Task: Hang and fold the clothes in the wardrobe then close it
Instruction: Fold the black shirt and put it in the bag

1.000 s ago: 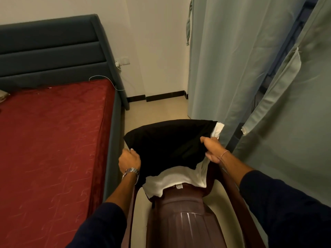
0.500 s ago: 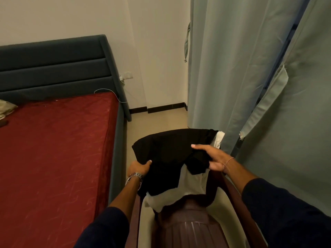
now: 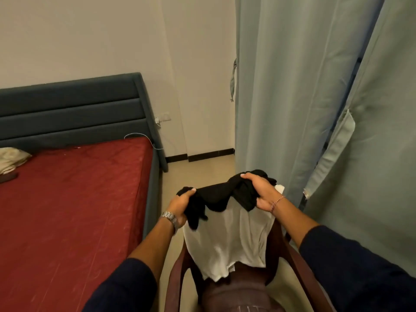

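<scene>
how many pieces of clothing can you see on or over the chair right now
2. A bunched black cloth garment is gripped by the left hand and right hand above the chair back; a white cloth shirt drapes over the dark brown chair beneath. More may be hidden underneath.

1. My left hand (image 3: 180, 204) and right hand (image 3: 258, 192) grip a bunched black garment (image 3: 217, 195) at lower centre.
2. Beneath it, a white garment (image 3: 231, 242) drapes over a dark chair (image 3: 276, 244).
3. A red bed (image 3: 72, 210) fills the left.

Dim, warm light (edges bowed).
</scene>
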